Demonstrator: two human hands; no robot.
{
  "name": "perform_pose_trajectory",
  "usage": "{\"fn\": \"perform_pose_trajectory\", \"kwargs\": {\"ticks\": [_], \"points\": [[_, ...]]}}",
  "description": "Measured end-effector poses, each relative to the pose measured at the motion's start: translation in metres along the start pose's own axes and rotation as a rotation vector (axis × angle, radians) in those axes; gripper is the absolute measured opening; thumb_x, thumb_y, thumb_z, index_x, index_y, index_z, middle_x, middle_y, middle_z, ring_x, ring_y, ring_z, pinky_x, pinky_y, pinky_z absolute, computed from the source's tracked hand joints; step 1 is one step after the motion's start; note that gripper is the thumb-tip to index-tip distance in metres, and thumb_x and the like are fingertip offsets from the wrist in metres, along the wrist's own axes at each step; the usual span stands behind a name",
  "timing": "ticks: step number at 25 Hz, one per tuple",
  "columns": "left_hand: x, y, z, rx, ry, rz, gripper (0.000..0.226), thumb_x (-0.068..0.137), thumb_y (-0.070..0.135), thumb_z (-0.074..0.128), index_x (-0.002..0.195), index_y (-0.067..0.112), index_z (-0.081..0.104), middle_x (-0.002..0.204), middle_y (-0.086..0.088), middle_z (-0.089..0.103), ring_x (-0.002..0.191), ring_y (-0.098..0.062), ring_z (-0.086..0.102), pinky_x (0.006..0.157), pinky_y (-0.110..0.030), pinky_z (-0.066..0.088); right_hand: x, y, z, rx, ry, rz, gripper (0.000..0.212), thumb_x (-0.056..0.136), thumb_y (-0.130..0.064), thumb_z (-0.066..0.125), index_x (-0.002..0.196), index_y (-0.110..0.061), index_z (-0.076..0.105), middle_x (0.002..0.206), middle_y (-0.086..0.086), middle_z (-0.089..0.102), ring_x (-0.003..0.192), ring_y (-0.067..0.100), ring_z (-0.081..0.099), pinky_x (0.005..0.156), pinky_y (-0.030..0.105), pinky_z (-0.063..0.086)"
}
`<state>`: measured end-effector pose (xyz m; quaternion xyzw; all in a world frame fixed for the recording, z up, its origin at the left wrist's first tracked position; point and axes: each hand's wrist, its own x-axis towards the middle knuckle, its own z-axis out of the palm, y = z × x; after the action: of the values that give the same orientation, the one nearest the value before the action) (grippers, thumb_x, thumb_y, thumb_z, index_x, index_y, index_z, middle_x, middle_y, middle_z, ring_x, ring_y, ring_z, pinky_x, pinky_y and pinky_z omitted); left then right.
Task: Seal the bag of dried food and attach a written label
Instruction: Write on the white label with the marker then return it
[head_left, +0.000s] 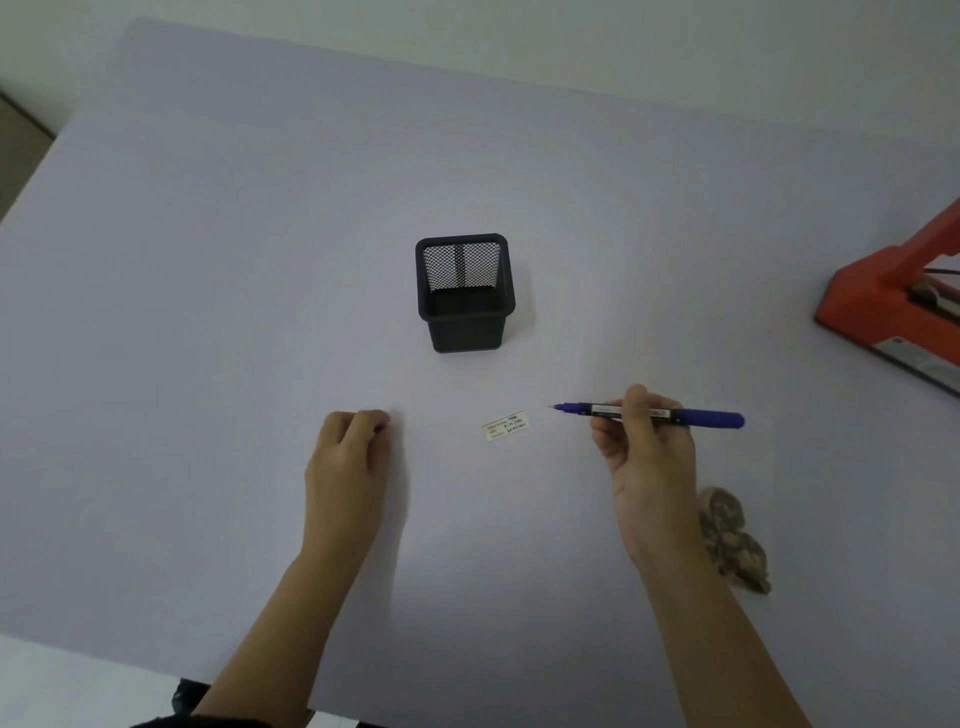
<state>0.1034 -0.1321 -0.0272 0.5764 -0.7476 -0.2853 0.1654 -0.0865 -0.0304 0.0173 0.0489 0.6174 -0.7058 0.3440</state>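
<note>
The small paper label (506, 427) lies flat on the lavender table (208, 312), right in front of the person, and its lines look filled in with handwriting too small to read. From the label, the right hand (647, 447) sits at 3 o'clock, fingers and thumb wrapped around the barrel of a blue pen (711, 418). The nib points back toward the label but hangs clear of it, so I take it the writing is finished. The left hand (350, 452) rests at 9 o'clock, well apart from the label, knuckles up and fingers clenched into a fist with nothing I can make out inside it.

The bag of dried food (735, 540) lies at 4 o'clock, just beside the right forearm and partly hidden by it, so I cannot tell whether its mouth is sealed. A black mesh pen holder (467, 332) stands upright at 12 o'clock, probably where the pen goes back. A red heat sealer (883, 301) sits at 2 o'clock by the table's edge. The label is not yet stuck on the bag, and that seems to be the 1 step left.
</note>
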Motion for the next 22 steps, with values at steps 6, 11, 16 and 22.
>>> {"fn": "perform_pose_trajectory", "kwargs": {"ticks": [6, 11, 16, 22], "points": [[-0.013, 0.075, -0.013, -0.936, -0.316, -0.424, 0.016, 0.089, 0.01, 0.058, 0.09, 0.019, 0.071, 0.078, 0.003, 0.073, 0.072, -0.009, 0.068, 0.069, -0.018, 0.055, -0.016, -0.002, 0.01, 0.016, -0.075, 0.005, 0.008, 0.084, -0.013, 0.057, 0.086, -0.013, 0.049, 0.063, -0.006, 0.069, 0.06, 0.005, 0.065, 0.058, 0.014, 0.054], [-0.012, 0.09, -0.019, -0.963, -0.335, -0.439, 0.015, 0.088, 0.014, 0.057, 0.088, 0.02, 0.071, 0.078, 0.001, 0.074, 0.07, -0.009, 0.067, 0.068, -0.019, 0.056, -0.024, -0.006, 0.017, 0.049, -0.116, 0.007, 0.016, 0.073, -0.021, 0.058, 0.084, -0.015, 0.049, 0.062, -0.006, 0.07, 0.058, 0.006, 0.065, 0.058, 0.014, 0.054], [-0.012, 0.094, -0.02, -0.917, -0.342, -0.438, 0.014, 0.087, 0.016, 0.058, 0.084, 0.021, 0.071, 0.076, 0.002, 0.074, 0.069, -0.011, 0.067, 0.069, -0.02, 0.057, -0.026, -0.005, 0.018, 0.026, -0.139, -0.022, 0.014, 0.074, -0.021, 0.058, 0.084, -0.017, 0.05, 0.064, -0.007, 0.07, 0.06, 0.006, 0.066, 0.059, 0.015, 0.055], [-0.015, 0.098, -0.022, -0.911, -0.319, -0.411, 0.012, 0.085, 0.017, 0.059, 0.083, 0.022, 0.07, 0.07, 0.003, 0.073, 0.064, -0.008, 0.067, 0.065, -0.017, 0.056, -0.028, 0.0, 0.021, -0.02, -0.201, -0.039, 0.012, 0.076, -0.02, 0.058, 0.083, -0.013, 0.051, 0.067, -0.005, 0.072, 0.064, 0.006, 0.067, 0.061, 0.014, 0.053]]}}
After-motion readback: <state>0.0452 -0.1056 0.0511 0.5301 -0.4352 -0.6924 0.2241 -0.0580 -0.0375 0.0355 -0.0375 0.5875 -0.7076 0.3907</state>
